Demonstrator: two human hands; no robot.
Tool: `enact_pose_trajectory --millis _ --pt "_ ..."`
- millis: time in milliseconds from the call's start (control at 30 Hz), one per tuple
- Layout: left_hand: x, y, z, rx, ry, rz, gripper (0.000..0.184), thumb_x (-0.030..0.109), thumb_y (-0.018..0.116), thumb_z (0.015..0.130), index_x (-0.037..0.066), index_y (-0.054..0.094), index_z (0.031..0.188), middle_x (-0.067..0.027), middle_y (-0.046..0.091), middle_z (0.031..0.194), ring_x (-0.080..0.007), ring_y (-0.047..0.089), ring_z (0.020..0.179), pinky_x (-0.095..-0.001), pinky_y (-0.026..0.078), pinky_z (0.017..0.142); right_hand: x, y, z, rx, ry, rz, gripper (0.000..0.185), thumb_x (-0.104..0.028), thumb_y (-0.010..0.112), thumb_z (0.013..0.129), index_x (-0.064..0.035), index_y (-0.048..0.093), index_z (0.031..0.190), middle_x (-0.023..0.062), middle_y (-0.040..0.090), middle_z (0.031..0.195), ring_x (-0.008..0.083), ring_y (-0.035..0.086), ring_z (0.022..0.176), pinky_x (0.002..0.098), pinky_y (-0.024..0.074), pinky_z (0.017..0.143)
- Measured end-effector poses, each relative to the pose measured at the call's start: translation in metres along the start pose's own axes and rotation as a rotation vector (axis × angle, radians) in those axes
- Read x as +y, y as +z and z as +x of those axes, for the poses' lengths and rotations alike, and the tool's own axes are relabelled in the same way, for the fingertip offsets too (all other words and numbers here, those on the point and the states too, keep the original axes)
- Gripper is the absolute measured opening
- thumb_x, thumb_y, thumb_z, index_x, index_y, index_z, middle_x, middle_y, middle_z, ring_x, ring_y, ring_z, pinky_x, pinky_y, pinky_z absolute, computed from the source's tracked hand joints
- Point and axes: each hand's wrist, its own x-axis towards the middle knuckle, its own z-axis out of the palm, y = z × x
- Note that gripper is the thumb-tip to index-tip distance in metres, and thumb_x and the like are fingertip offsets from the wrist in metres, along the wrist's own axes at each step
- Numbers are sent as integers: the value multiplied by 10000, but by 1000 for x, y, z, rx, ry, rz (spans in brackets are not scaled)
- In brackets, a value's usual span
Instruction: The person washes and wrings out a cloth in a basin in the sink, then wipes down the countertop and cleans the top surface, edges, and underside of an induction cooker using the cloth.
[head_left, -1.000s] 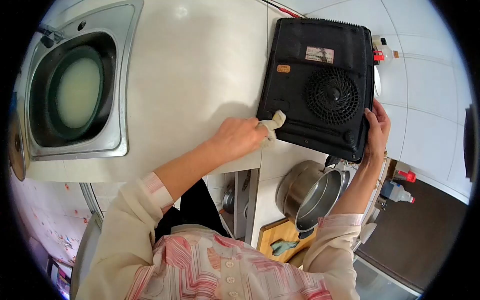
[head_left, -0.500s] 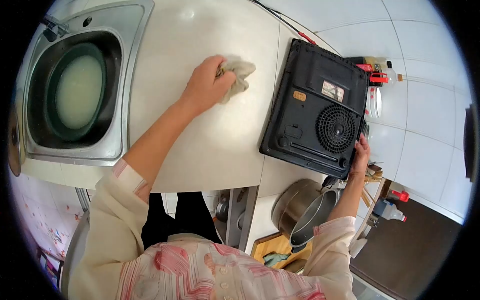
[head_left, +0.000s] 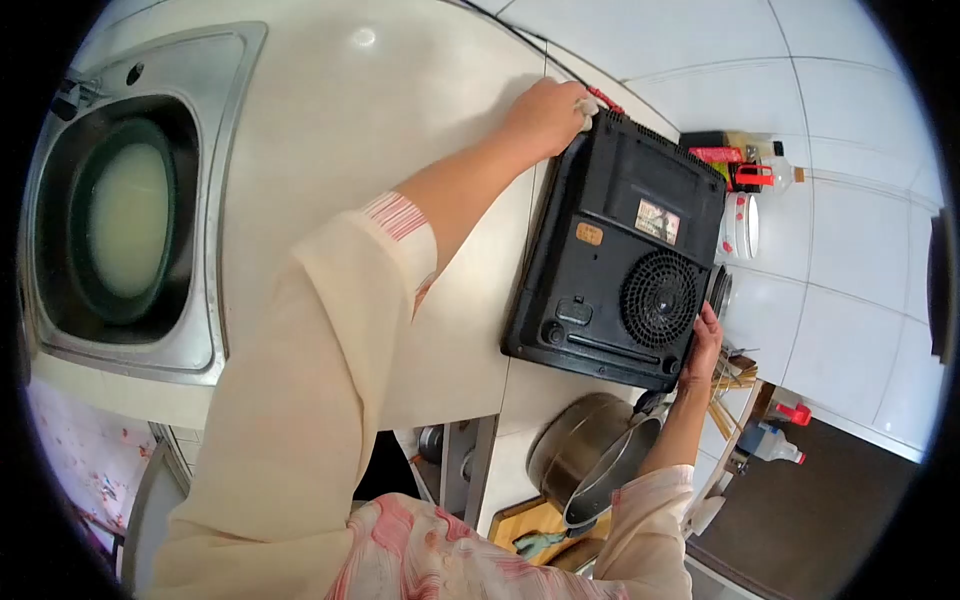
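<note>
A black appliance (head_left: pixel 625 235) with a round fan grille and two labels shows its underside, tilted up from the counter (head_left: pixel 380 130). My left hand (head_left: pixel 545 118) is closed around a pale cloth (head_left: pixel 586 114) at the appliance's far left corner; most of the cloth is hidden by the fingers. On the appliance's right edge, near the lower corner, my right hand (head_left: pixel 703 345) grips it, with the fingers partly out of sight behind the edge.
At left, a steel sink (head_left: pixel 212 240) holds a green basin (head_left: pixel 82 215) of cloudy water. A steel pot (head_left: pixel 580 445) and a wooden board (head_left: pixel 515 522) are below the appliance. Bottles (head_left: pixel 780 175) and a white container (head_left: pixel 740 225) stand by the tiled wall.
My left hand has moved with the cloth from the counter's middle to the appliance's far left corner. My right hand still holds the right edge. The whole view has shifted somewhat.
</note>
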Motion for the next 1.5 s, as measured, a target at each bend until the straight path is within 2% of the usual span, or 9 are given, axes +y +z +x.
enact_pose_trajectory --millis 233,467,533,733,867,1000,1133,1367,1500 --pt "11 -13 -56 -330 61 129 222 159 610 790 86 623 999 -186 610 997 -363 584 933 -451 475 818 7 -5 3 134 68 26 356 -29 538 865 30 532 1216 93 635 1110 179 609 976 301 477 882" --pt "19 -30 -148 -446 140 9 152 131 607 775 57 594 908 -195 583 879 -390 569 855 -467 472 764 5 -4 1 125 47 32 329 -33 556 863 15 552 1188 90 647 1084 174 624 937 295 493 858" --pt "25 -38 -174 -562 54 -22 150 122 606 771 38 581 892 -198 585 882 -391 569 851 -476 465 751 5 -6 1 116 32 19 325 -37 564 862 15 557 1183 89 650 1077 172 626 931 294 494 852" --pt "24 -62 -212 -861 169 -203 218 120 598 776 18 622 968 -209 615 895 -387 594 866 -450 481 759 -6 3 0 85 60 -7 331 -42 555 868 27 562 1192 88 651 1079 163 622 931 285 485 852" --pt "21 -82 -216 -844 191 -195 231 114 609 764 31 605 980 -183 615 889 -365 596 849 -433 478 748 -2 3 -2 15 23 20 357 -32 535 876 52 534 1223 95 633 1121 159 608 966 273 464 880" --pt "31 -121 -168 -572 -165 -163 256 145 623 786 21 606 1009 -121 638 943 -211 607 817 -305 474 750 -16 15 -8 108 14 -61 387 -34 549 883 66 497 1252 102 621 1137 150 585 994 261 440 890" --pt "57 -119 -134 -396 -108 -159 238 117 619 793 15 602 1008 -95 627 910 -178 582 798 -283 465 748 -52 40 -20 169 6 -150 415 -39 585 875 74 485 1261 112 622 1113 162 583 989 267 441 885" --pt "120 -86 -97 -194 306 -277 215 88 595 858 23 597 1063 -54 640 945 -133 589 852 -273 468 793 -102 67 -34 95 -125 -324 418 -34 590 873 87 479 1257 134 619 1097 160 581 992 266 443 884" --pt "134 -71 -95 -119 -29 -696 200 145 586 880 19 581 1036 -61 636 908 -130 593 810 -280 486 755 -121 83 -42 52 -177 -365 412 -21 583 871 93 478 1253 136 621 1092 159 583 981 264 446 874"
